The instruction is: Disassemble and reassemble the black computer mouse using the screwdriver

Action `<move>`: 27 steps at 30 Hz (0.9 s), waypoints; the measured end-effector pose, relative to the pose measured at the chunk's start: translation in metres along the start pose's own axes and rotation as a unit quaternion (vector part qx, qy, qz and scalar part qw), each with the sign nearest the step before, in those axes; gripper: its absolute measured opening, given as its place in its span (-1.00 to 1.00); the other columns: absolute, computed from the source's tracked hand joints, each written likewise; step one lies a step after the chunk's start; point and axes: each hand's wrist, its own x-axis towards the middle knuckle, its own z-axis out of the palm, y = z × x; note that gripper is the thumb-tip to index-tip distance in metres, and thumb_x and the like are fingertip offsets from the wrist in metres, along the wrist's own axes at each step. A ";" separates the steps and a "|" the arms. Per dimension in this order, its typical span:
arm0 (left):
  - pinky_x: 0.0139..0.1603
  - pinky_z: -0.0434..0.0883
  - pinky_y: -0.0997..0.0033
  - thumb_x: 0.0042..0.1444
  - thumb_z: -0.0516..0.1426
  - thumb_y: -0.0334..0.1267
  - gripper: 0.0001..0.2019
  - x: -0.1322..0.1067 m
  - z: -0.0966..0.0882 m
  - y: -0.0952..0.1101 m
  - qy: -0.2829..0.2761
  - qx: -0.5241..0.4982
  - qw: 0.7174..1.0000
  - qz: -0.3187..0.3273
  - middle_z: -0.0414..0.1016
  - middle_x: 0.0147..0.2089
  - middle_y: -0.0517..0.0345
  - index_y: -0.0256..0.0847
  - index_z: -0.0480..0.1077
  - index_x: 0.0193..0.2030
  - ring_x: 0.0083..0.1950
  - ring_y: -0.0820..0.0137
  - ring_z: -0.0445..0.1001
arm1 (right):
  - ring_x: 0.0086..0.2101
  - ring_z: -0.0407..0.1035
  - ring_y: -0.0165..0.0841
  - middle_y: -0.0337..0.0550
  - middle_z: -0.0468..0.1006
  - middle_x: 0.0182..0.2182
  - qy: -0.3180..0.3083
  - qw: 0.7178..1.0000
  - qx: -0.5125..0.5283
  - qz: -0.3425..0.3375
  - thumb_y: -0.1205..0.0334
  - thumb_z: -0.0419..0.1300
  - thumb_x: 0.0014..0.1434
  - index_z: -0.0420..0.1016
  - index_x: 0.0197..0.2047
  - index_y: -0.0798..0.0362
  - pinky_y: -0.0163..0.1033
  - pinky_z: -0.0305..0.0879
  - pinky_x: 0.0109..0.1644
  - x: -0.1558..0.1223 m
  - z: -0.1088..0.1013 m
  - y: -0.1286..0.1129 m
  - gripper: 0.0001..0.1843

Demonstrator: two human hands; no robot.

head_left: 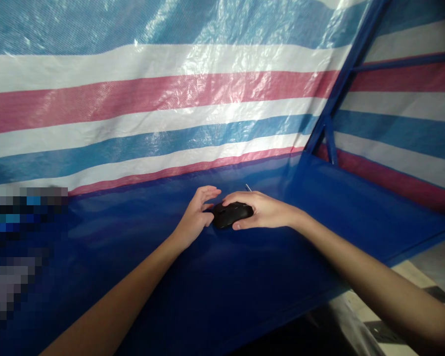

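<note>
Head view: both forearms reach forward to one small thing on a blue surface.
Far left: a blurred patch hides whatever lies there.
Backdrop: a tarpaulin striped white, pink and blue hangs behind, its lower edge meeting the surface.
Worktop: the worktop is covered in a dark blue sheet.
Left hand: the left hand is loosely open, fingers arched and clear of anything, thumb against the left end of the mouse.
Mouse: a black computer mouse lies flat on the worktop, between the two hands.
Right hand: the right hand lies over the mouse from the right, fingers across its top and thumb on its near side, closed around it.
Behind the mouse: a thin pale thing sticks up just beyond the right hand; whether it is a cable cannot be told.
Right: a blue metal frame slants up, with the floor showing past the worktop's edge.
Progress: the mouse looks gripped but not lifted, and its shell appears whole and closed.
</note>
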 end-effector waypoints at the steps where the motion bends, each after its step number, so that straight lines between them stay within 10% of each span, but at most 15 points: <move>1: 0.19 0.28 0.03 -0.40 -0.04 -0.52 -0.35 -0.002 0.001 0.001 -0.020 0.013 1.000 0.002 0.40 0.12 0.03 -0.10 0.23 -0.02 0.25 0.21 0.29 | 0.01 0.38 -0.26 -0.09 0.49 0.03 0.002 1.000 0.003 0.001 0.11 0.28 0.05 0.38 0.06 0.01 -0.14 0.23 0.09 0.000 0.000 0.001 -0.51; 10: 0.36 0.05 0.01 -0.11 0.20 -0.36 -0.17 -0.015 0.002 0.002 -0.109 0.140 0.984 -0.021 0.07 0.38 -0.11 -0.16 -0.04 0.33 0.37 0.15 0.10 | 0.02 0.37 -0.31 -0.05 0.48 0.02 0.000 0.999 0.025 0.022 0.15 0.29 0.07 0.36 0.07 0.08 -0.21 0.22 0.12 0.001 0.001 0.009 -0.50; 27: 0.29 0.21 0.08 -0.01 0.19 -0.31 -0.32 -0.013 -0.003 0.006 -0.158 0.259 0.953 -0.024 0.27 0.29 0.05 -0.05 0.12 0.28 0.27 0.22 0.25 | 0.19 0.19 -0.22 -0.03 0.28 0.23 -0.064 0.992 0.002 0.112 0.16 0.23 0.11 0.27 0.23 -0.03 -0.11 0.13 0.26 -0.004 -0.003 0.002 -0.40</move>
